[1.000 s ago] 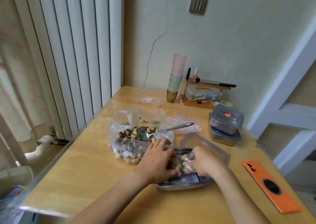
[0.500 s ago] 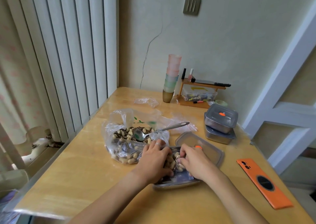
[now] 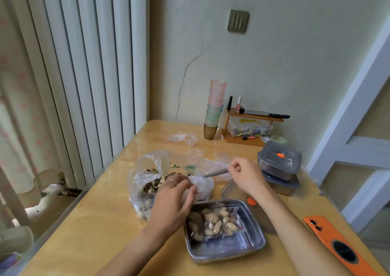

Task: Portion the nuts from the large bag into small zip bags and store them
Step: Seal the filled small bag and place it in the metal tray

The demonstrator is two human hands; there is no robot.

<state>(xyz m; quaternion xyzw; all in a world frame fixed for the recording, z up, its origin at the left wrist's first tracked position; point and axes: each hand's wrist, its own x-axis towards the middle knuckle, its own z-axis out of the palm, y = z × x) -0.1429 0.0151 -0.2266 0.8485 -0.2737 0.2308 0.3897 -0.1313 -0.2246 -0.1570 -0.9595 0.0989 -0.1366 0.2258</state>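
Currently right hand (image 3: 245, 173) pinches spoon (image 3: 216, 172), left hand (image 3: 172, 204) fingers (image 3: 188, 192) clench large bag (image 3: 145, 175); slack plastic could spill nuts (image 3: 152, 188).

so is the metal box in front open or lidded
Open. The metal box shows a filled small bag inside, and its lid lies on the table beside it.

Bare surface (image 3: 88, 229) lies open left of the large bag (image 3: 145, 176) and along the near edge. Rightward, the steel tray (image 3: 232, 245), lid (image 3: 229, 188), stacked containers (image 3: 279, 166) and orange phone (image 3: 333, 240) crowd the way.
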